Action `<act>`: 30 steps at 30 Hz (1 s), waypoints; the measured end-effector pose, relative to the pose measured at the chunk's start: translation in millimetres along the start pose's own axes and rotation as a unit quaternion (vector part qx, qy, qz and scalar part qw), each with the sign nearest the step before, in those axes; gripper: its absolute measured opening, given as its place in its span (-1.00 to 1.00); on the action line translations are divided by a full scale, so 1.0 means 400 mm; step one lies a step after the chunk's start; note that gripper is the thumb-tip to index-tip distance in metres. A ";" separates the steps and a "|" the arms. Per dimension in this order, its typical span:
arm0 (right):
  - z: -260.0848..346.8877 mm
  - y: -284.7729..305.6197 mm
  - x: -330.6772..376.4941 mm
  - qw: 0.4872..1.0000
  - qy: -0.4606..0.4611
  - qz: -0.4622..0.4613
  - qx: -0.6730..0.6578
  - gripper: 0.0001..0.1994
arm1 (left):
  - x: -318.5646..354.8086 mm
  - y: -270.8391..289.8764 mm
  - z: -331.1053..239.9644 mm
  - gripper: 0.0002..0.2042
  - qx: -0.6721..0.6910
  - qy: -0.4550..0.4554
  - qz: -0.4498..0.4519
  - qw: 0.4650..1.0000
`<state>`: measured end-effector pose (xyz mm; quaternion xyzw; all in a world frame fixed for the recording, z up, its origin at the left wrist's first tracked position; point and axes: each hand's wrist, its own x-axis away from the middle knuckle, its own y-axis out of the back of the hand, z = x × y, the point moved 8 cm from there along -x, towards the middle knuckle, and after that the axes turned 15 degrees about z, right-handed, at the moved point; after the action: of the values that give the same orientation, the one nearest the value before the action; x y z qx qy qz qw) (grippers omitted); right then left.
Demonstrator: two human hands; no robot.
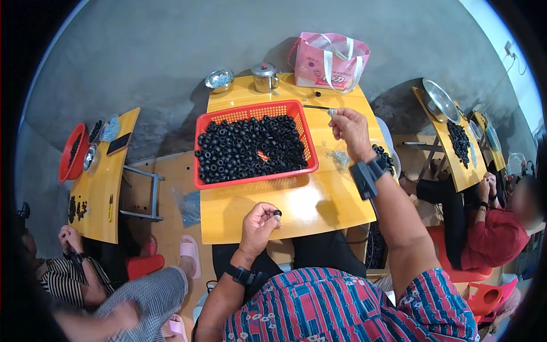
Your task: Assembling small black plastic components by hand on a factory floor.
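My left hand [259, 229] is closed in a pinch near the table's front edge, holding a small black ring-shaped piece [277, 213] between thumb and forefinger. Farther off to the right, my right hand [352, 132] has its fingertips pressed together at the end of a thin black stick [316, 107]. Something small and pale shows at those fingertips; its kind is too small to tell. Between and beyond my hands, a red plastic basket [250, 182] holds a heap of black ring-shaped pieces [250, 145]. Beside my right wrist lies a little pile of small clear or silvery bits [339, 159].
On the yellow table [285, 214] stand a metal bowl [219, 81], a lidded metal mug [264, 77] and a pink bag [331, 61]. More black pieces [383, 158] sit at the right edge. People sit at side tables [102, 194] left and right.
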<state>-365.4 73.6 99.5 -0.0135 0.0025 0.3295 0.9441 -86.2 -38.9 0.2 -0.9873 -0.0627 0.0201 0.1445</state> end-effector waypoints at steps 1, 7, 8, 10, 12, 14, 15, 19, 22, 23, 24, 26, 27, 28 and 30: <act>-0.003 0.005 -0.037 1.000 -0.007 -0.003 0.010 -0.91 | -0.001 0.005 0.003 -0.90 0.006 -0.013 0.002 1.000; -0.041 0.021 -0.165 0.997 -0.063 -0.008 0.044 -0.90 | -0.007 0.009 0.028 -0.87 0.011 0.028 0.017 0.999; -0.045 0.017 -0.175 0.995 -0.076 -0.014 0.058 -0.90 | -0.009 0.004 0.029 -0.88 0.023 0.024 0.038 0.999; -0.049 0.007 -0.197 0.995 -0.072 -0.009 0.062 -0.89 | -0.008 0.002 0.019 -0.87 0.033 0.022 0.036 0.999; -0.063 -0.007 -0.217 0.995 -0.085 -0.001 0.059 -0.89 | -0.004 -0.002 0.019 -0.87 0.030 0.029 0.050 0.998; -0.065 -0.016 -0.232 0.994 -0.081 0.008 0.066 -0.88 | -0.005 0.003 0.021 -0.88 0.018 0.034 0.048 0.998; -0.070 -0.017 -0.236 0.994 -0.084 0.004 0.064 -0.89 | -0.003 0.000 0.024 -0.88 0.016 0.042 0.052 0.998; -0.083 -0.033 -0.265 0.994 -0.092 0.008 0.052 -0.90 | -0.002 0.003 0.032 -0.88 0.004 0.050 0.055 0.997; -0.092 -0.038 -0.284 0.996 -0.086 0.011 0.019 -0.89 | -0.001 0.000 0.026 -0.87 0.015 0.059 0.057 0.997; -0.094 -0.036 -0.290 0.997 -0.077 0.011 -0.005 -0.87 | 0.000 -0.004 0.025 -0.87 0.032 0.067 0.060 0.995; -0.096 -0.034 -0.295 0.997 -0.078 0.013 -0.006 -0.87 | 0.001 -0.004 0.025 -0.87 0.032 0.068 0.058 0.996; -0.095 -0.031 -0.304 0.998 -0.064 0.022 -0.006 -0.82 | 0.001 -0.008 0.026 -0.86 0.050 0.066 0.062 0.995; -0.092 -0.035 -0.304 0.998 -0.066 0.023 0.003 -0.82 | 0.001 -0.007 0.028 -0.86 0.051 0.068 0.060 0.995; -0.097 -0.038 -0.307 0.997 -0.069 0.023 0.002 -0.82 | 0.001 -0.007 0.029 -0.85 0.047 0.068 0.060 0.995; -0.101 -0.032 -0.310 0.997 -0.064 0.030 -0.005 -0.85 | -0.004 -0.011 0.027 -0.84 0.046 0.071 0.065 0.994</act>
<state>-454.4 -14.9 61.3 0.0026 -0.0593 0.3581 0.9318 -89.0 -31.7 -8.9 -0.9805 0.0131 -0.0377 0.1923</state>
